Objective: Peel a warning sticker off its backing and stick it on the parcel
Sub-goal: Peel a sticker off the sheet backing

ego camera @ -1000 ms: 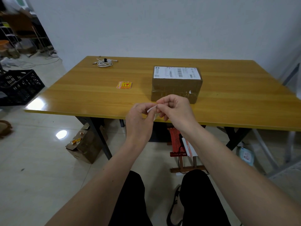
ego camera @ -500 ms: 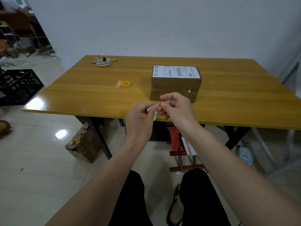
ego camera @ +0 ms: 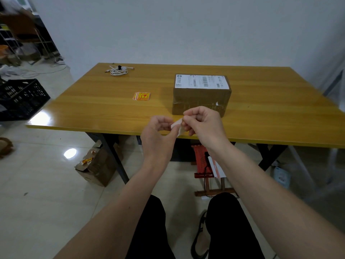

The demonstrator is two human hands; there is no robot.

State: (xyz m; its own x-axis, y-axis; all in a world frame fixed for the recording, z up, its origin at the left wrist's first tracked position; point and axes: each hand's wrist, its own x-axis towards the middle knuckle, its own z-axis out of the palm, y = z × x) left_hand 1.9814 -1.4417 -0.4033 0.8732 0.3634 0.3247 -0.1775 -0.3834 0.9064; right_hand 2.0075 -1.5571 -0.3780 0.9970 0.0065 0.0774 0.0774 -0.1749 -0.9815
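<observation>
Right at the near edge of the table [ego camera: 261, 116], both hands are up pinching one small white slip [ego camera: 176, 125] between them. The left hand [ego camera: 158, 131] grips one end with thumb and finger, while the right hand [ego camera: 202, 124] nips the other end, fingers curled shut on it. Looks like the peel is underway, though I can't tell sticker from backing here. It's flimsy, curly stuff — best worked from a corner, or it'll fold onto itself. The parcel [ego camera: 201, 98] sits just beyond the hands, shipping label [ego camera: 202, 82] on top. A little stack of orange stickers [ego camera: 141, 96] lies to its left — and a coiled cable [ego camera: 119, 70] at the far left.
</observation>
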